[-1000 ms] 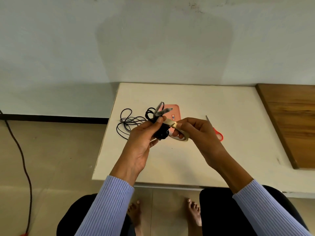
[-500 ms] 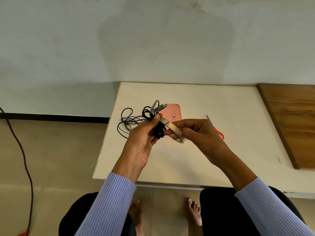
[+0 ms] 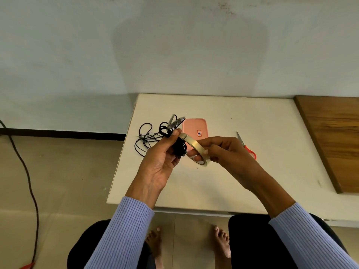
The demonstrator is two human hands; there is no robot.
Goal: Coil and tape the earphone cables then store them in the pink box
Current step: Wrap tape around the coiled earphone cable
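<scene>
Closed, the pink box point(image 3: 194, 128) lies flat on the white table point(image 3: 223, 183), far of both hands, so whatever it contains is hidden; a small red-edged label with a blue mark sits on its lid, too small to read. Just near of it, the left hand point(image 3: 162, 162) grips a coiled black earphone cable point(image 3: 179, 148), with grey plug ends sticking up past the thumb. Right beside it, the right hand point(image 3: 223, 152) pinches a roll of pale tape point(image 3: 196, 148), the roll's far edge touching the bundle. A second, loose black cable point(image 3: 146, 138) sprawls on the table's left edge. Red-handled scissors point(image 3: 246, 145) rest to the right, partly behind the right hand.
</scene>
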